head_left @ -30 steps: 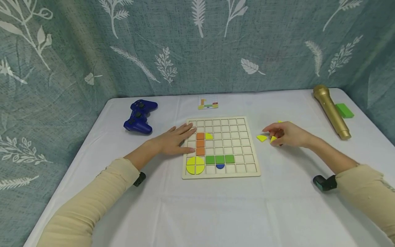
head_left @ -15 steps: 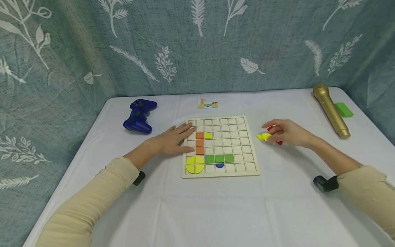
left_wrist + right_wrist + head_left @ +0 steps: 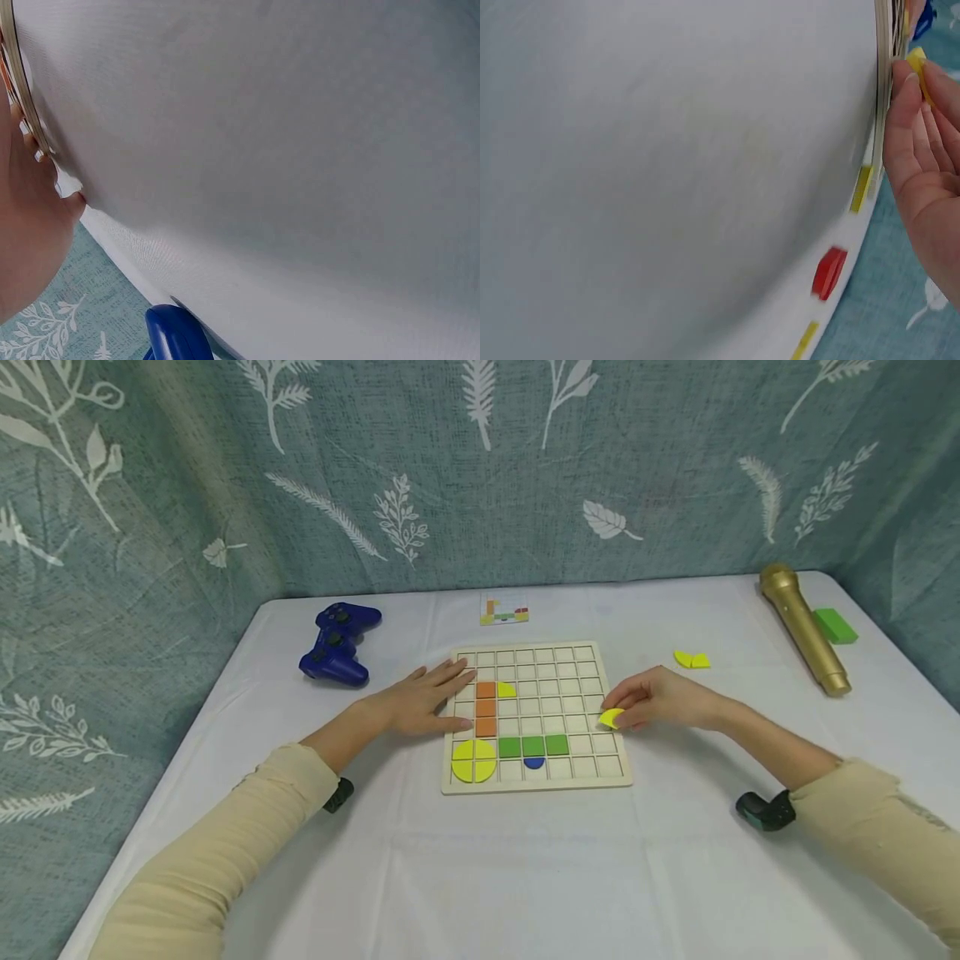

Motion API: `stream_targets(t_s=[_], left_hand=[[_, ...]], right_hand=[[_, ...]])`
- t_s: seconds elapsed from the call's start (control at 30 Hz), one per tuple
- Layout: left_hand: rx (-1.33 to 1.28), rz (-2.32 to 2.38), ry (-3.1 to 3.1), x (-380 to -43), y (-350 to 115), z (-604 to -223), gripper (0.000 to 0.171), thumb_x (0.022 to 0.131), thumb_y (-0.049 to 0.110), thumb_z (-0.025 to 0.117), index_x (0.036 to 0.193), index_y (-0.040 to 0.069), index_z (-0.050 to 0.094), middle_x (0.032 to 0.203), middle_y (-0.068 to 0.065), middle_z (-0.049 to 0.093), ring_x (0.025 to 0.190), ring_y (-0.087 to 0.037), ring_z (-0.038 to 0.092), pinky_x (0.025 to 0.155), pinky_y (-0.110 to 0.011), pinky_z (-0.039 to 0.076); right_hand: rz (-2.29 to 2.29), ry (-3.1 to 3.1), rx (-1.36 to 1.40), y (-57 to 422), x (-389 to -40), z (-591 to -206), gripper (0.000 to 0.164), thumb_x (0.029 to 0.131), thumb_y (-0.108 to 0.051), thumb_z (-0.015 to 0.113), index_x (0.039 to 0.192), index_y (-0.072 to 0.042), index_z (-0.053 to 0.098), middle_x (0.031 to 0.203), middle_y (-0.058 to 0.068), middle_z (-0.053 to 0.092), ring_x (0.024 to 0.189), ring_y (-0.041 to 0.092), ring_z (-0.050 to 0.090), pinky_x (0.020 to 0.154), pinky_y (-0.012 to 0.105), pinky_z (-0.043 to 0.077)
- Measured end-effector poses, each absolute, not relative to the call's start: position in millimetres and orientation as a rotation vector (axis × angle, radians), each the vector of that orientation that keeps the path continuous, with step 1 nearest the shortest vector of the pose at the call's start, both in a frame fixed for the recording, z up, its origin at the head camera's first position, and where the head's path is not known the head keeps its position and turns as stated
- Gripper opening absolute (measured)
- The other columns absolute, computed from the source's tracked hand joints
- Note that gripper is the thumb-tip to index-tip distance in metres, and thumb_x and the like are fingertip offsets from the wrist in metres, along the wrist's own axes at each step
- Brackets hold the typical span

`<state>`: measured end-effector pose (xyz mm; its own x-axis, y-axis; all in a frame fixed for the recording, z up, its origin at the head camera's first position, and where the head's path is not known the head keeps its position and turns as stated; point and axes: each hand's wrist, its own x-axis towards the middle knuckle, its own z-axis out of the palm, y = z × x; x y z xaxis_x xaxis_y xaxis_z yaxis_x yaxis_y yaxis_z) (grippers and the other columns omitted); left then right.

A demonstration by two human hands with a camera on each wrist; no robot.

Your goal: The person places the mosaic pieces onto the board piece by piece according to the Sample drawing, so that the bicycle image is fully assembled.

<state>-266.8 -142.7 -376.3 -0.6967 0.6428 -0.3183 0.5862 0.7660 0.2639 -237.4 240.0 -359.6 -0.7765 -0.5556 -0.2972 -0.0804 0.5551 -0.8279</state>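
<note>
My left hand (image 3: 423, 702) lies spread over the left edge of a wooden grid board (image 3: 555, 792). Between thumb and fingers, my right hand (image 3: 667, 697) pinches a yellow quarter-circle tile (image 3: 611, 719) at the board's right edge. On the board sit three orange square tiles (image 3: 486, 708), a yellow quarter tile (image 3: 507, 690), a yellow circle of quarter tiles (image 3: 474, 762), three green square tiles (image 3: 533, 746) and a blue half-circle tile (image 3: 534, 762). A red tile (image 3: 829, 272) and a loose yellow tile (image 3: 861, 189) show in the right wrist view; the hand hides them from the head view.
Two yellow quarter tiles (image 3: 692, 660) lie behind my right hand. A small pattern card (image 3: 504, 608) lies beyond the board. A blue game controller (image 3: 340, 644) is at the left; a gold microphone (image 3: 806, 631) and a green block (image 3: 836, 627) are at the far right.
My right hand has moved left from the loose tiles to the board's right edge, carrying the yellow tile. The two yellow tiles behind it are uncovered. My left hand has stayed in place.
</note>
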Motion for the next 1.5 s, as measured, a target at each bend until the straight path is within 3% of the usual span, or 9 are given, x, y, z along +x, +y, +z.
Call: stream_targets(t_s=[0.3,0.53,0.93,1.2,1.5], left_hand=[[0.936,0.222,2.562,-266.4,-143.2,-377.2,0.085,0.092,0.065,0.042,0.155,0.021,0.003,0.159,-0.004,-0.005,0.144,-0.023,-0.007,0.113,-0.049,-0.001],[0.941,0.224,2.565,-266.7,-144.5,-377.0,0.087,0.092,0.067,0.040,0.155,0.021,0.003,0.159,-0.004,-0.005,0.143,-0.023,-0.007,0.113,-0.050,-0.001],[0.944,0.212,2.576,-267.1,-143.8,-378.7,0.087,0.092,0.067,0.040,0.155,0.020,0.004,0.159,-0.005,-0.004,0.144,-0.023,-0.006,0.113,-0.049,0.000],[0.943,0.210,2.573,-265.9,-142.3,-375.9,0.085,0.093,0.063,0.043,0.155,0.019,0.004,0.159,-0.005,-0.003,0.144,-0.023,-0.005,0.113,-0.050,0.001],[0.940,0.211,2.564,-266.8,-142.6,-376.4,0.085,0.093,0.063,0.042,0.155,0.020,0.004,0.159,-0.005,-0.003,0.144,-0.024,-0.005,0.113,-0.050,0.001]], right_hand=[[-1.154,2.181,-0.625,215.0,-236.9,-366.1,0.023,0.084,-0.009,0.074,0.105,0.001,0.071,0.087,0.007,0.070,0.075,0.018,0.064,0.071,0.028,0.054],[-1.080,2.223,-0.721,202.4,-235.9,-366.1,0.021,0.084,-0.008,0.074,0.104,-0.004,0.073,0.089,0.001,0.070,0.081,0.018,0.059,0.070,0.023,0.047],[-1.128,2.239,-0.729,202.4,-233.4,-366.5,0.020,0.088,-0.005,0.068,0.108,-0.002,0.069,0.098,0.004,0.066,0.088,0.020,0.058,0.077,0.024,0.048],[-1.128,2.207,-0.732,203.7,-232.1,-368.1,0.021,0.092,-0.008,0.065,0.112,-0.008,0.068,0.100,0.002,0.065,0.094,0.023,0.054,0.077,0.026,0.046],[-1.130,2.146,-0.756,205.6,-231.7,-367.1,0.022,0.094,-0.010,0.061,0.115,-0.003,0.065,0.098,0.005,0.064,0.092,0.023,0.055,0.078,0.027,0.045]])
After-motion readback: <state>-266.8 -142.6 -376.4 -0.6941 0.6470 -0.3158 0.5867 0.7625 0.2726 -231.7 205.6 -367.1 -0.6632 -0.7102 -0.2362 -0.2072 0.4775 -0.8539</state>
